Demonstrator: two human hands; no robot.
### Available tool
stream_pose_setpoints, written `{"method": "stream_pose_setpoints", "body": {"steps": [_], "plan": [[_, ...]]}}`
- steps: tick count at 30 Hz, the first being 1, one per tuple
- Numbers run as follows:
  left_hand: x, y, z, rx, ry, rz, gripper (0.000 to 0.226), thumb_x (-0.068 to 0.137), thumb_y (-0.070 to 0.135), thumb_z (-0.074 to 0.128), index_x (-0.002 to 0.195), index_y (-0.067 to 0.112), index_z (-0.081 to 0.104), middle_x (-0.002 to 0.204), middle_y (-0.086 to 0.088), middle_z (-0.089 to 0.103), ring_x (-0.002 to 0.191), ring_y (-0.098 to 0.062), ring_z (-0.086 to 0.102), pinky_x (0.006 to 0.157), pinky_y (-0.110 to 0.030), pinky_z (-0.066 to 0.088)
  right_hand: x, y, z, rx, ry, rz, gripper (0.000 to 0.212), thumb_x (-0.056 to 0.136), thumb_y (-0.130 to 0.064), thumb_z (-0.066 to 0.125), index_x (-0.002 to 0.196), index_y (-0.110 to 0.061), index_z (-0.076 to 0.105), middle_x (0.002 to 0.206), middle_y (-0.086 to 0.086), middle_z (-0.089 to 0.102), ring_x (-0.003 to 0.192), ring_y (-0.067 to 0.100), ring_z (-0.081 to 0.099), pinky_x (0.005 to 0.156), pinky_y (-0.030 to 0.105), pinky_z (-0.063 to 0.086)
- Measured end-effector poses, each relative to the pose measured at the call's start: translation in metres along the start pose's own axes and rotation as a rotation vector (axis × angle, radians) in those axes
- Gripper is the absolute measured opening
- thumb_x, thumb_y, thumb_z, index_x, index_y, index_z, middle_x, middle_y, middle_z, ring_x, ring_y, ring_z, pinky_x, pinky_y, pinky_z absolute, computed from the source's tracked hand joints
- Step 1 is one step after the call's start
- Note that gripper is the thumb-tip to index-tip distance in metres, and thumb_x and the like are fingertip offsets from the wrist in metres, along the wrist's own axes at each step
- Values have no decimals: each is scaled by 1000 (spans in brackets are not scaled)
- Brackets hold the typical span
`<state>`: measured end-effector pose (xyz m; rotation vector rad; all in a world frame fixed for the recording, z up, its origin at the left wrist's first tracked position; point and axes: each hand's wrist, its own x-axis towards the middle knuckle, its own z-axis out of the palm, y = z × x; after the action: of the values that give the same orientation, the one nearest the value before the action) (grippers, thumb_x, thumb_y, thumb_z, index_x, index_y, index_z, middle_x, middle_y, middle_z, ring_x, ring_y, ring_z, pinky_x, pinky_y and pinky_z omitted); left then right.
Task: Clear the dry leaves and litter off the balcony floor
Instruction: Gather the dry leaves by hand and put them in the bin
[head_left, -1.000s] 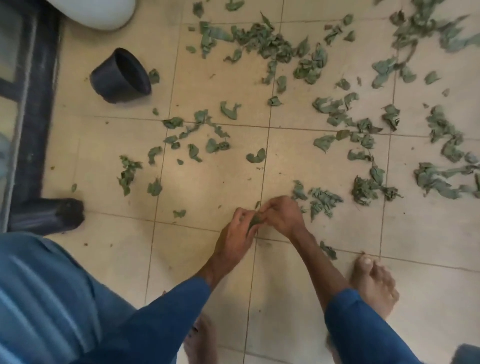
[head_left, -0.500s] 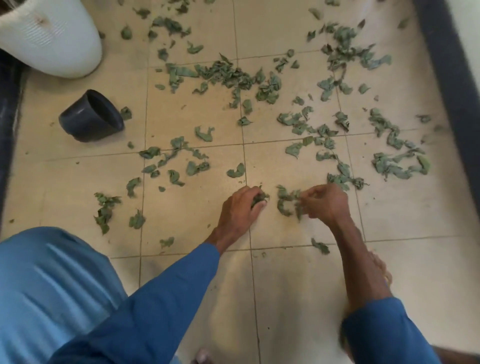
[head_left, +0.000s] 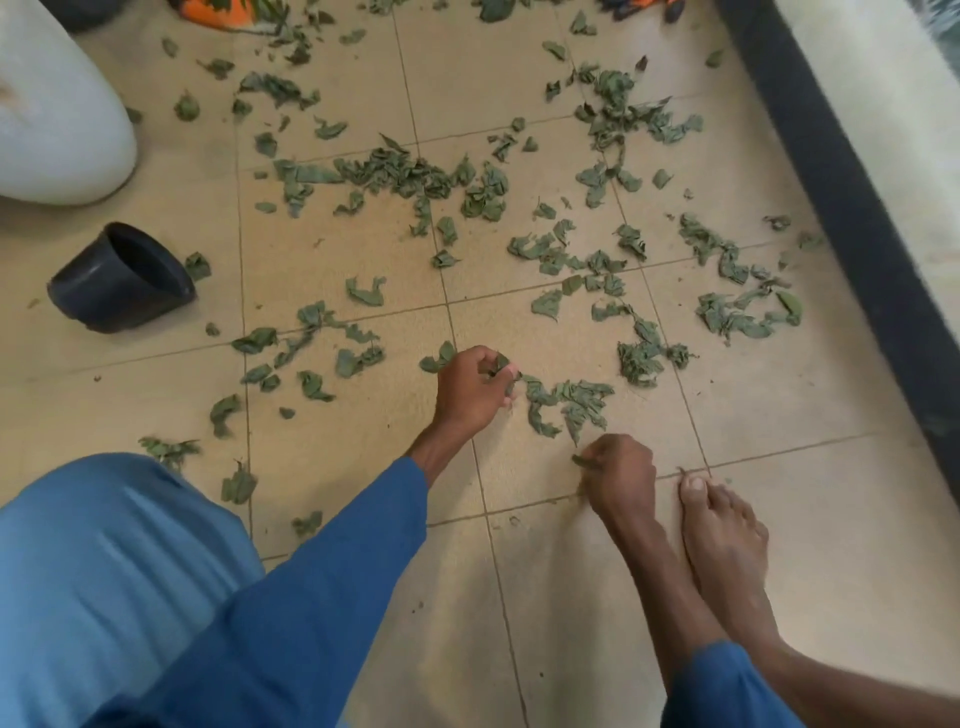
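Dry green leaves lie scattered over the beige tiled balcony floor (head_left: 831, 519), thickest in a band across the middle (head_left: 395, 174). My left hand (head_left: 470, 389) is low over the tiles with its fingers curled round a few leaves. Just right of it lies a small leaf cluster (head_left: 569, 402). My right hand (head_left: 618, 473) is nearer to me, beside my bare right foot (head_left: 724, 540), and pinches a single leaf whose tip sticks out on its left side.
A black plastic pot (head_left: 122, 278) lies tipped on its side at the left. A large white container (head_left: 57, 130) stands at the upper left. A dark kerb (head_left: 841, 208) runs along the right. An orange object (head_left: 218, 10) shows at the top edge.
My right hand has drawn back toward me from the leaf cluster and now pinches a leaf by my foot. My left hand stays at the cluster's left, still holding leaves.
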<state>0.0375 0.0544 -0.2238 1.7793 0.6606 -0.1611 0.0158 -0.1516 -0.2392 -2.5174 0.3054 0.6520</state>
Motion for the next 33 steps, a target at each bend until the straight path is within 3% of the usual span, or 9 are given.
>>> {"method": "stream_pose_setpoints", "body": {"steps": [3, 6, 10, 13, 19, 22, 25, 30, 33], "plan": [[-3, 5, -3, -104, -93, -116, 16, 97, 12, 71, 108, 0, 69, 95, -18, 77, 80, -25, 78, 72, -30, 64, 7, -15, -9, 173, 10, -43, 15, 85, 0, 74, 88, -15, 78, 85, 1, 75, 76, 13, 69, 77, 26, 57], [-7, 6, -9, -143, -148, -154, 17, 97, 9, 70, 111, 1, 71, 99, -18, 76, 83, -27, 78, 72, -29, 64, 25, -25, -24, 257, 82, -151, 13, 86, -5, 75, 92, -16, 77, 79, -8, 70, 73, 6, 66, 71, 21, 53], [-10, 7, -22, -141, -216, -169, 14, 100, 8, 65, 111, 5, 74, 105, -16, 76, 86, -25, 78, 72, -27, 63, 58, -25, -25, 84, 29, -263, 14, 85, -5, 78, 93, -17, 78, 91, -5, 70, 78, 5, 64, 76, 24, 53], [-12, 8, -30, -74, -253, -170, 15, 100, 9, 64, 111, 6, 74, 105, -18, 76, 86, -26, 78, 76, -31, 64, 72, -19, -19, -46, 51, -337, 17, 79, -7, 82, 92, -18, 76, 109, 2, 56, 89, 5, 48, 79, 25, 47], [-16, 23, -46, -66, -321, -214, 20, 104, 16, 60, 114, 4, 72, 107, -18, 75, 88, -25, 78, 79, -30, 63, 71, -34, -27, -76, -23, -381, 21, 84, 1, 75, 89, -19, 79, 93, -2, 74, 77, 11, 64, 70, 26, 51], [-20, 33, -53, -128, -314, -239, 22, 105, 20, 58, 113, 5, 72, 108, -18, 74, 87, -24, 77, 78, -29, 63, 71, -44, -35, 48, -13, -335, 21, 84, -3, 76, 86, -24, 72, 87, -3, 74, 73, 12, 69, 68, 33, 60], [-25, 37, -61, -189, -303, -235, 26, 105, 22, 58, 114, 2, 72, 108, -17, 74, 86, -23, 77, 80, -32, 63, 71, -55, -47, 237, -19, -235, 32, 75, -5, 87, 97, -19, 67, 80, 1, 73, 70, 17, 73, 63, 36, 61], [-32, 37, -59, -239, -247, -276, 22, 106, 14, 56, 112, -1, 71, 110, -19, 75, 78, -19, 72, 76, -31, 63, 59, -76, -67, 469, -95, -210, 24, 71, -3, 89, 91, -6, 76, 76, 7, 75, 59, 12, 70, 61, 29, 61], [-29, 44, -53, -344, -182, -369, 23, 107, 10, 49, 114, 0, 69, 113, -21, 73, 88, -25, 72, 79, -32, 63, 43, -97, -77, 646, -241, -199, 24, 69, -2, 90, 89, -6, 76, 78, 7, 74, 64, 14, 70, 61, 26, 57]]}}
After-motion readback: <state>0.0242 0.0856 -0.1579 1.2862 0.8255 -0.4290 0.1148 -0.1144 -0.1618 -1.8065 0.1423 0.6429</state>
